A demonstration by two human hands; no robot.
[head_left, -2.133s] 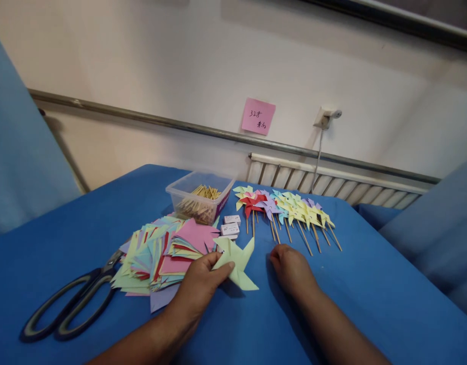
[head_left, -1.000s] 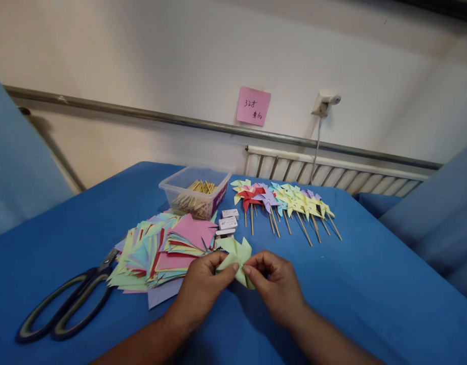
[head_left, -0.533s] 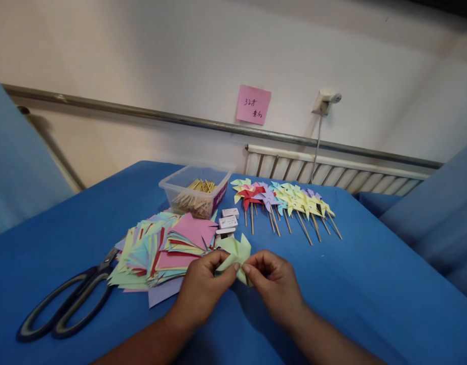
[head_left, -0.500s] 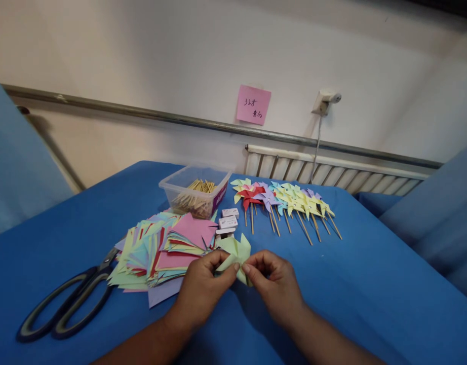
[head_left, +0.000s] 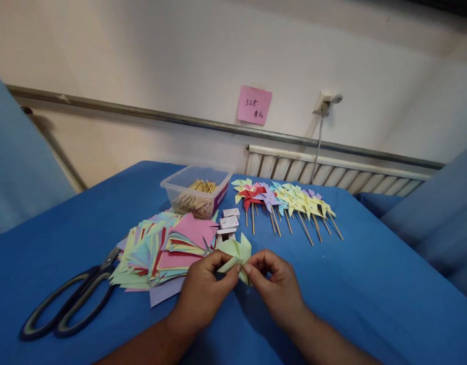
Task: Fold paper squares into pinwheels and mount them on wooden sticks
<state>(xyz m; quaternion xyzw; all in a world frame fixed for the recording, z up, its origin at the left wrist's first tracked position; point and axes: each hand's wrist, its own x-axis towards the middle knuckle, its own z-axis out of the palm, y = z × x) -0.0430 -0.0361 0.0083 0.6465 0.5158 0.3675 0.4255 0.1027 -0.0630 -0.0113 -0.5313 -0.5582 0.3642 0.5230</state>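
A pale green paper pinwheel (head_left: pixel 237 249) is held above the table between both hands, its corners folded toward the middle. My left hand (head_left: pixel 207 284) pinches its left side, thumb at the centre. From the right, my right hand (head_left: pixel 274 281) presses thumb and fingertips at the centre too; whether a pin is between them is hidden. Just left of my left hand lies a heap of coloured paper sheets (head_left: pixel 191 230). Behind the pinwheel stand small white boxes (head_left: pixel 229 222), the nearest one open.
Large dark-handled scissors (head_left: pixel 81 291) lie at the left. A clear plastic tub (head_left: pixel 176 187) holds many wooden sticks. Several finished pinwheels (head_left: pixel 269 197) on sticks lie at the back right of the blue-covered table (head_left: pixel 362 274). A metal rail (head_left: pixel 161 117) runs along the wall.
Both hands keep their hold on the green pinwheel, which has barely moved. The whole view has shifted very slightly.
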